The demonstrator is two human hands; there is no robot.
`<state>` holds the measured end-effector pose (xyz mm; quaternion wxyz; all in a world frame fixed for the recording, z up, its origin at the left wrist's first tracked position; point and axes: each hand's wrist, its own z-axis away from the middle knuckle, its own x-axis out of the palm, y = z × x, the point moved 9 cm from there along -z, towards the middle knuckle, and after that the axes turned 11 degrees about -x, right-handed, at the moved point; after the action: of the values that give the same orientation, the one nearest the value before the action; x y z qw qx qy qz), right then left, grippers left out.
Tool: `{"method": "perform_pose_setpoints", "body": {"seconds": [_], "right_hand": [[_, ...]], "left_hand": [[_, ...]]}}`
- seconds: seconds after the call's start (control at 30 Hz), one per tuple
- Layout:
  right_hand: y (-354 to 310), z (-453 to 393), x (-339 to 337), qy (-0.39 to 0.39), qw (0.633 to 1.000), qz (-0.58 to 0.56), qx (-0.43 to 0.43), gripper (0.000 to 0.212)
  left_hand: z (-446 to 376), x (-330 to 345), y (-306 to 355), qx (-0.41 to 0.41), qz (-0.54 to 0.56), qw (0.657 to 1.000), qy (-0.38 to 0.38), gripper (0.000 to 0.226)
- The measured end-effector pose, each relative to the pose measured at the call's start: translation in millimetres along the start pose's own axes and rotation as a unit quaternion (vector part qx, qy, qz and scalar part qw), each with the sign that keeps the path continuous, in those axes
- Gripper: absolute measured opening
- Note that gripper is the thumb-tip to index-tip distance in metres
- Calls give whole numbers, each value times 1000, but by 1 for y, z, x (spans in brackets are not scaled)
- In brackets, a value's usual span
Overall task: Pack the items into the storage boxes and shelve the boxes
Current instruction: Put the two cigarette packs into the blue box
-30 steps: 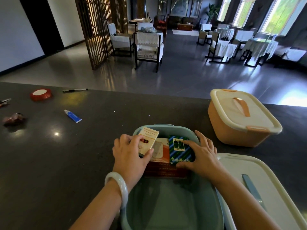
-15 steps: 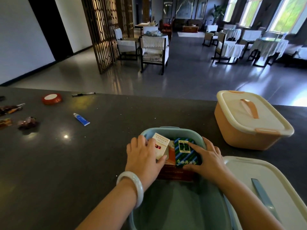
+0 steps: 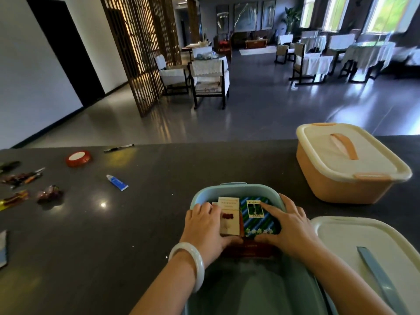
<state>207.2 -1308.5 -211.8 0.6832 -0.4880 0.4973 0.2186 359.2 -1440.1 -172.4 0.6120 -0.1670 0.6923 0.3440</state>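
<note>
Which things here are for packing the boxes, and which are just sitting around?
For the job:
- blue box
- cream packet under left hand
- striped packet under right hand
- white lid
- orange box

Lying about, still unpacked:
- blue tube
- red tape roll
- pen
- candy wrappers

From my feed I see two bare forearms reaching in from the bottom edge, with no sleeves showing anywhere along them. My left hand [image 3: 205,228] carries one thing: a thick, smooth bangle [image 3: 190,264] around the wrist, pale milky white with a faint greenish tint and a glossy sheen, round in section and plain, without markings. My right hand [image 3: 289,226] and its wrist wear nothing, no ring, watch or band. The fingers [image 3: 264,206] on both hands are bare, with short nails
</note>
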Motion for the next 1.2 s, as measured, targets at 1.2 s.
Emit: {"method": "perform_pose_setpoints", "body": {"seconds": [1.2], "right_hand": [[-28, -9, -7, -29, 978, 188, -83, 90]], "left_hand": [[-9, -1, -17, 60, 48, 997, 23, 53]]}}
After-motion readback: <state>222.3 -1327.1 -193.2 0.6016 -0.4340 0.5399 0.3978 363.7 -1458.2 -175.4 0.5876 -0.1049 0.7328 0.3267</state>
